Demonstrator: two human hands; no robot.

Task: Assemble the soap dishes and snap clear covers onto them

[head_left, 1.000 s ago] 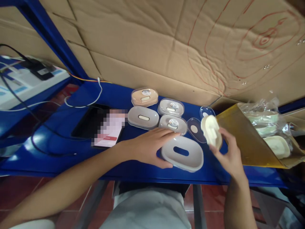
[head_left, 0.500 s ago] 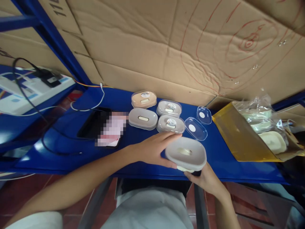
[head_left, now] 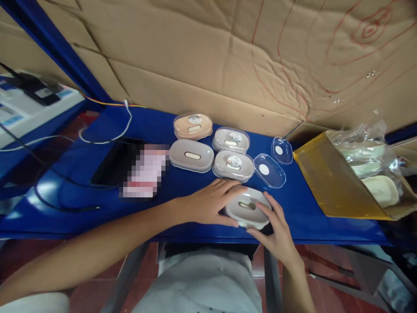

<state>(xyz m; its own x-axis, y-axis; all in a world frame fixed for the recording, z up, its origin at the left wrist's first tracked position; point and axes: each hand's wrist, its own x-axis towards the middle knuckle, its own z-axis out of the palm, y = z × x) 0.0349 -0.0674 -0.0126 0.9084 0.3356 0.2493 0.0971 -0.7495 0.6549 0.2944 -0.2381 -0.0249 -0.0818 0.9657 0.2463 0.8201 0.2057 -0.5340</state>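
Observation:
A grey oval soap dish [head_left: 239, 213] with a pale oblong piece in its middle is between my hands, near the shelf's front edge. My left hand [head_left: 213, 203] grips its left side, fingers on the far rim and thumb at the near side. My right hand [head_left: 276, 237] holds the right end, fingers over the rim and thumb below. Whether the dish rests on the surface I cannot tell. Just beyond stand two grey dishes with clear lids and round stickers, the nearer dish [head_left: 228, 167] close to my left fingers. Left of them sits another grey dish [head_left: 182, 159].
A lidded peach dish [head_left: 187, 130] stands behind. Two clear lids, the nearer lid [head_left: 275, 176] and the farther lid [head_left: 286, 153], lie right of the dishes. An open cardboard box [head_left: 312, 182] holds bagged pale dishes. A phone [head_left: 146, 169], cables and a power strip [head_left: 29, 115] are left.
The grey dish has moved slightly left and lies flatter. My right hand has come up from beneath it, and its fingers now reach over the rim.

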